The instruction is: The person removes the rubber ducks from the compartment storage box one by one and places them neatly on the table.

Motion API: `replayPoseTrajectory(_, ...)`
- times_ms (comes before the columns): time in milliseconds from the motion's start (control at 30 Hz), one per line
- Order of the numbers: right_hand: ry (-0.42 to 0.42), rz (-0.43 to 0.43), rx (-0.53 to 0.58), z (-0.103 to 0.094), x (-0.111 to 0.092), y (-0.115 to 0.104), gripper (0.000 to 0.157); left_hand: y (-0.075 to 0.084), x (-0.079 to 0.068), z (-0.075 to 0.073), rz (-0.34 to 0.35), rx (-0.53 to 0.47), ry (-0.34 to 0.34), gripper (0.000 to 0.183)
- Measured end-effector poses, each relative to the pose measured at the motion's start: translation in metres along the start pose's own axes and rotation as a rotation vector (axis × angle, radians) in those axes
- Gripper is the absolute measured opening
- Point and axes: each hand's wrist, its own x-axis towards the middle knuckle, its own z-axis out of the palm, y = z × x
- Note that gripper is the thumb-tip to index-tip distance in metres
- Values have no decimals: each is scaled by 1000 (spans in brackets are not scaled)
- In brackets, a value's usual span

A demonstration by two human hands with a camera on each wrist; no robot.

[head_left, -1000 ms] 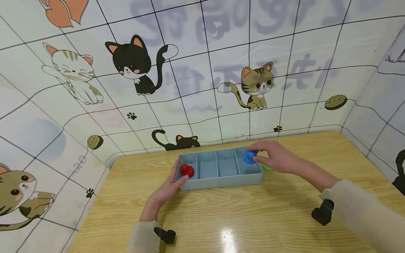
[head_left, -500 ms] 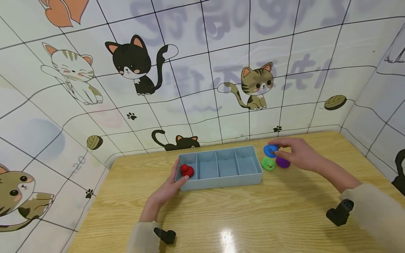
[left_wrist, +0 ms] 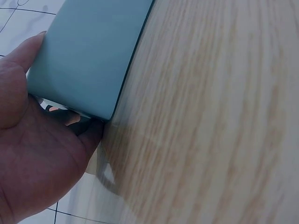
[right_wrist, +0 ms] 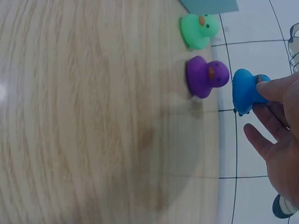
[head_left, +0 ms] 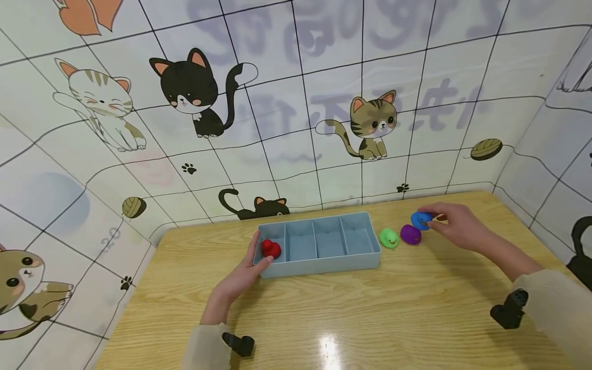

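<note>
At right in the head view, the right hand [head_left: 457, 225] pinches a blue duck [head_left: 420, 220] beside a purple duck [head_left: 410, 235]; at centre, the left hand [head_left: 239, 278] grips a 4-compartment tray [head_left: 321, 266] by its left end.

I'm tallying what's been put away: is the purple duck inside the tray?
No, the purple duck sits on the table outside the tray, with the green duck between them.

Blue duck [right_wrist: 244, 91], pinched in right hand [head_left: 455, 226]; pale four-section box [head_left: 324, 265], upright
</note>
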Motion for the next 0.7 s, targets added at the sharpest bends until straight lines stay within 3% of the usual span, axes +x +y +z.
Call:
replayPoseTrajectory(400, -30, 50, -97, 5, -12, 32, 32, 0, -1, -2, -5, 10, 4, 87)
replayPoseTrajectory(700, -81, 84, -75, 9, -17, 38, 32, 3, -1, 1, -13, 9, 5, 87)
